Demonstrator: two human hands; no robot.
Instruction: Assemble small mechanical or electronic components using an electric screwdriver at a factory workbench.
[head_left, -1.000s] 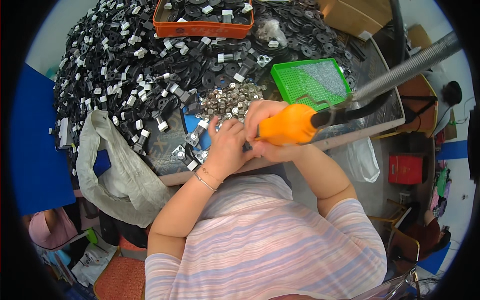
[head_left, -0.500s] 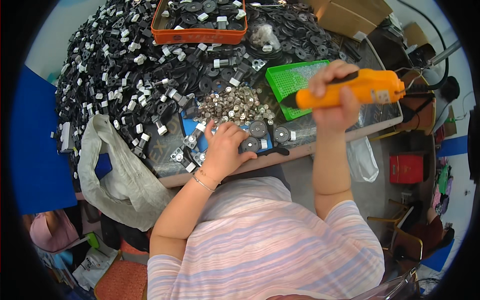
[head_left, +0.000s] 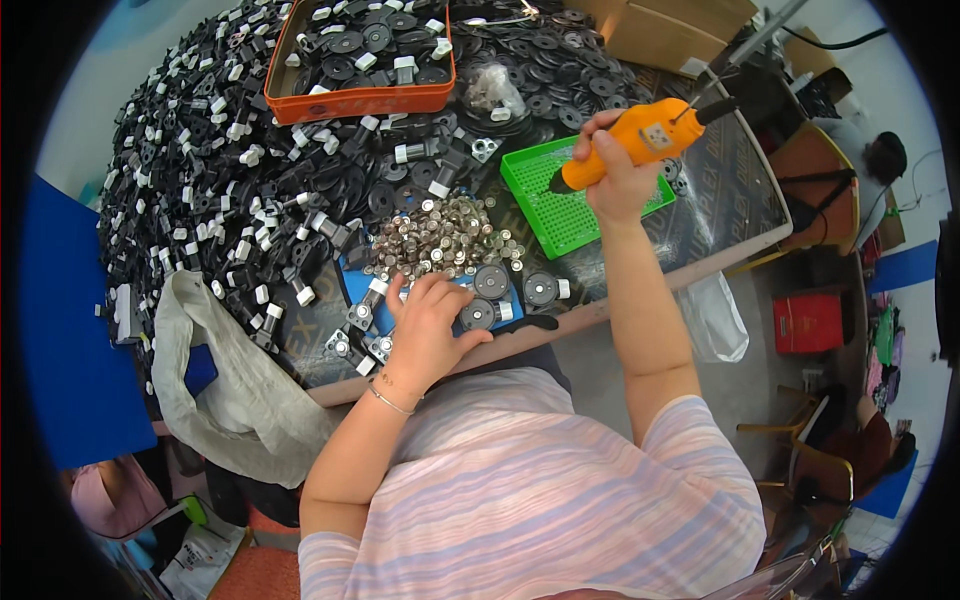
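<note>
My right hand (head_left: 612,172) is wrapped round an orange electric screwdriver (head_left: 640,142). Its dark tip points down and left over a green perforated tray (head_left: 560,232) with small shiny pieces in it. Low on a blue mat (head_left: 516,300), my left hand (head_left: 430,325) has thumb and forefinger on either side of a black caster wheel (head_left: 478,315) with a white end. Another black wheel (head_left: 490,282) touches it from above, and a further caster (head_left: 541,289) lies to the right. Metal-plated fittings (head_left: 350,350) lie left of that hand; its palm hides part of the mat.
Small round metal pieces (head_left: 440,235) are heaped beyond my left hand. Behind them rises a large pile of black and white parts (head_left: 230,150), with an orange-red box (head_left: 360,103) on it. A grey-white cloth sack (head_left: 225,400) hangs at the left table edge. A cardboard box (head_left: 660,35) stands far right.
My right hand has lowered the screwdriver leftward, bringing its tip over the green tray. The left hand stays at the same wheel. The whole view has shifted somewhat.
</note>
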